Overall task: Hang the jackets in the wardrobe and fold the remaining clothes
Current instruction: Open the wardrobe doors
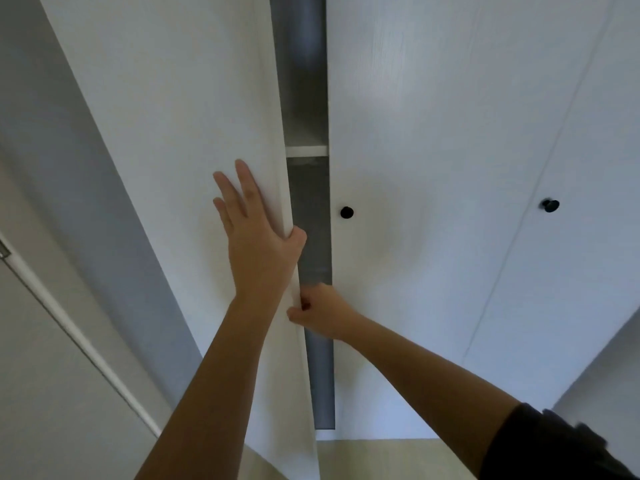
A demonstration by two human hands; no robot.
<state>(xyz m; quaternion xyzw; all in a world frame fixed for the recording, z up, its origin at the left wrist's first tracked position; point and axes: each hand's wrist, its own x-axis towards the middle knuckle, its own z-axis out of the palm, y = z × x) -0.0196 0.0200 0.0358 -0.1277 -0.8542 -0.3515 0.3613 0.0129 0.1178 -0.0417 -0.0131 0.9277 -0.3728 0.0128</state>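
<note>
A white wardrobe fills the view. Its left door (180, 133) stands partly ajar, leaving a narrow dark gap (310, 220) with a white shelf edge (306, 150) inside. My left hand (256, 237) lies flat on the left door's front, fingers spread, thumb hooked around its edge. Lower down, my right hand (318, 313) is curled on the same door edge. No jackets or other clothes are in sight.
The middle door (433, 168) is closed and carries a black knob (346, 212); another black knob (550, 205) sits on the right door. A grey wall (52, 133) is at left, pale wood floor (381, 459) below the wardrobe.
</note>
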